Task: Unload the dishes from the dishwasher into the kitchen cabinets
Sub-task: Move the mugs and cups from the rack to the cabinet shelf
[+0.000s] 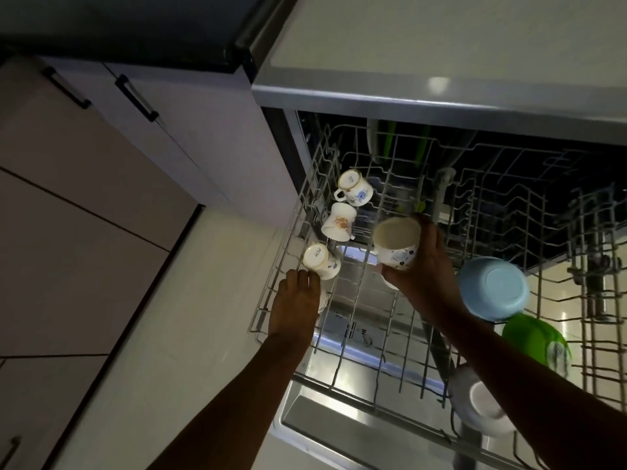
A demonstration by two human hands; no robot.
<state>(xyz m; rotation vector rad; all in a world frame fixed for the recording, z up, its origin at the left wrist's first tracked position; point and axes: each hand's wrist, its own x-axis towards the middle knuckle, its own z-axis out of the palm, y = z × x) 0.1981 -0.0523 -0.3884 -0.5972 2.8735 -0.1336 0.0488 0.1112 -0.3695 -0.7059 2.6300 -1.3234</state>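
Here the grey wire upper rack [342, 320] of the open dishwasher was pulled out under the pale bench [441, 45], and everything else is placed against that rack. Above its middle, the right hand [422, 266] held a white printed ceramic mug [397, 244] lifted clear of the wires, mouth facing up toward the camera, fingers and thumb wrapped round its wall, so that grip was clamped on the mug. At the rack's front left corner, the left hand [297, 305] reached down with its fingertips on an upturned white cup with a blue flower [320, 261]; whether that grip was closed round the cup or only touching it, I cannot tell. Further back along the rack's left side sat a white cup with an orange flower [339, 222] and a second blue-flowered cup [354, 188], both upturned. On the rack's right side lay an inverted light blue plastic bowl [493, 288], with a green plastic bowl [536, 340] just beside it nearer the front and a white bowl [481, 405] nearer still.
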